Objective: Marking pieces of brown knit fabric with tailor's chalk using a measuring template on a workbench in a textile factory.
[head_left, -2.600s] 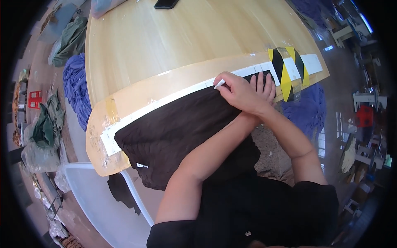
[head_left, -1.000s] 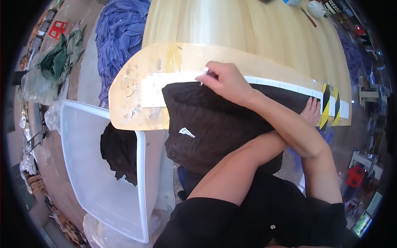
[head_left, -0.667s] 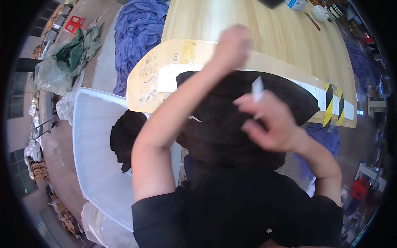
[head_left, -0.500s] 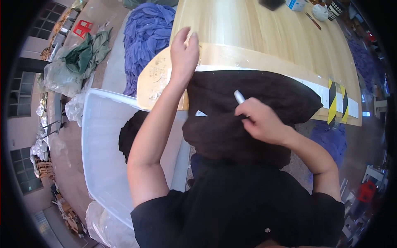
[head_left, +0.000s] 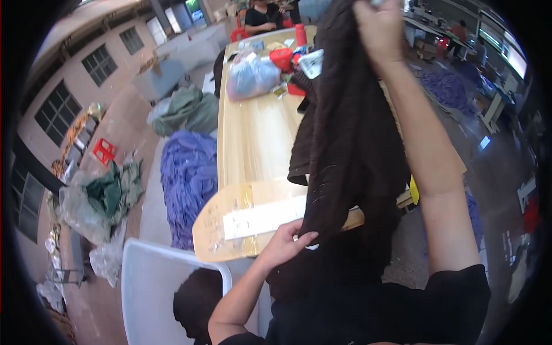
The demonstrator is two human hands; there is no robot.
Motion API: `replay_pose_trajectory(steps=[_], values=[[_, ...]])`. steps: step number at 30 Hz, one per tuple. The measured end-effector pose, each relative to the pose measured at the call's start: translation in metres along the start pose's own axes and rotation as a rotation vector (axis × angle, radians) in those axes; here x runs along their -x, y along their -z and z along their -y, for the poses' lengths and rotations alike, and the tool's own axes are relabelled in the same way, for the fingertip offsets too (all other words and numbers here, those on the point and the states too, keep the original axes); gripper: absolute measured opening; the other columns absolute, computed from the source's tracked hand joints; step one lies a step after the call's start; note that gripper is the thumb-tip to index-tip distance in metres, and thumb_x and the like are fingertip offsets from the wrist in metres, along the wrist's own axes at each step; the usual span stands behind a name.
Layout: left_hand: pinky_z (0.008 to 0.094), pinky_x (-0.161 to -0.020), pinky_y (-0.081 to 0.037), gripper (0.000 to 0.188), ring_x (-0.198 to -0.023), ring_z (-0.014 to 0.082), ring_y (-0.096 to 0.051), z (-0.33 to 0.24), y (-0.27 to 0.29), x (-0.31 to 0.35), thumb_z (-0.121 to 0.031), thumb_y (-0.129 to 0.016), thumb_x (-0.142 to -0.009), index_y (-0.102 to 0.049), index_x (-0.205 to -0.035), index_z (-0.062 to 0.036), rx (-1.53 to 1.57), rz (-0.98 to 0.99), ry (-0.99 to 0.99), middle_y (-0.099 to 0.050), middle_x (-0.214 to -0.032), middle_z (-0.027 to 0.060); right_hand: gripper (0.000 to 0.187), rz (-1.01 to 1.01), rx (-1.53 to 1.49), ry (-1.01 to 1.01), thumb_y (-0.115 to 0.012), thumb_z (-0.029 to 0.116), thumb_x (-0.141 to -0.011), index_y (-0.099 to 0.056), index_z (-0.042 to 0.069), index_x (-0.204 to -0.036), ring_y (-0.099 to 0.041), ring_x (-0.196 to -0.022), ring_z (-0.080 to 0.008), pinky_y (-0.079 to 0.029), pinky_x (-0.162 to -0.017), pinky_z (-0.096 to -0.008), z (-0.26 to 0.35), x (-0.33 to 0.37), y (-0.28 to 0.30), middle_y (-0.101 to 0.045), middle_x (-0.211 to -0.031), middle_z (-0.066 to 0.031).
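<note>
from the head view, two bare hands are in play and both are gripping one dark brown garment (head_left: 356,132). the right hand (head_left: 382,29) is up high, fingers closed on the garment's top end, right against the upper edge of the view; one small pale thing shows by those fingers, too cut off to make out. the left hand (head_left: 287,244) works lower down, thumb and fingers pinched on the garment's edge. between the two, the cloth hangs long and upright in folds.

just left of the left hand, one tan board (head_left: 210,227) lies on the near end of one wooden table (head_left: 253,144), with one white strip (head_left: 261,218) across it. nearer than the left hand and off to its left, one whitish bin (head_left: 144,287) holds a bundle of black cloth (head_left: 198,302).

beyond the left hand, past the board, one plastic bag (head_left: 253,79) sits on the table, and to the left of the right hand stands one red bottle (head_left: 301,34).

purple heaps now, three in sight: one big pile (head_left: 190,184) left of the table, beyond the left hand; one far pile (head_left: 445,89) right of the right hand; one partly hidden pile (head_left: 471,221) beside the right forearm. well left of both hands, one red stool (head_left: 104,150) and two green cloth heaps (head_left: 190,109).
</note>
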State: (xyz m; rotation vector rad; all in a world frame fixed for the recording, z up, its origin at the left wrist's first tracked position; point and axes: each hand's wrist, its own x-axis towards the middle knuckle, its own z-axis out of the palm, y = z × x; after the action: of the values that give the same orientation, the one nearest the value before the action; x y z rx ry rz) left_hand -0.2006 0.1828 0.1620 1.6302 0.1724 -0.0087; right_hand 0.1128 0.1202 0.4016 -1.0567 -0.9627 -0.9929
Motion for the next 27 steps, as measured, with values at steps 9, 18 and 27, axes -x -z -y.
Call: replay_pose_trajectory(steps=[9,18,27], values=[[0.0186,-0.063,-0.039,0.011,-0.070,0.0046,-0.047,-0.008,-0.006,-0.005,-0.006,-0.057,-0.087,-0.059,-0.093,0.0035,-0.107,-0.445,-0.212,-0.056,-0.077,-0.0023,0.020,1.894,-0.493,-0.787,-0.051,0.007,-0.076,-0.053,0.003,-0.096,-0.058,-0.067,-0.0195,-0.048,-0.062,-0.0332,0.086,0.202,0.018,-0.058,-0.078,-0.0109],[0.0268,-0.069,-0.047,0.024,-0.074,0.0093,-0.056,0.023,0.015,-0.008,-0.015,-0.063,-0.085,-0.061,-0.098,0.0045,-0.208,-0.071,0.191,-0.065,-0.081,0.0063,0.009,0.946,-0.345,-0.704,-0.052,0.003,-0.079,-0.054,0.001,-0.087,-0.053,-0.064,-0.0124,-0.044,-0.059,-0.0277,0.064,0.181,0.052,-0.058,-0.075,-0.0066],[0.0234,-0.069,-0.052,0.019,-0.076,0.0118,-0.063,0.005,-0.012,-0.022,-0.008,-0.063,-0.085,-0.059,-0.102,0.0002,0.524,-0.122,0.340,-0.066,-0.088,0.0059,0.007,0.806,-0.282,-0.689,-0.054,0.002,-0.082,-0.052,0.001,-0.088,-0.061,-0.074,-0.0142,-0.048,-0.064,-0.0266,0.046,0.213,0.060,-0.062,-0.081,-0.0080]])
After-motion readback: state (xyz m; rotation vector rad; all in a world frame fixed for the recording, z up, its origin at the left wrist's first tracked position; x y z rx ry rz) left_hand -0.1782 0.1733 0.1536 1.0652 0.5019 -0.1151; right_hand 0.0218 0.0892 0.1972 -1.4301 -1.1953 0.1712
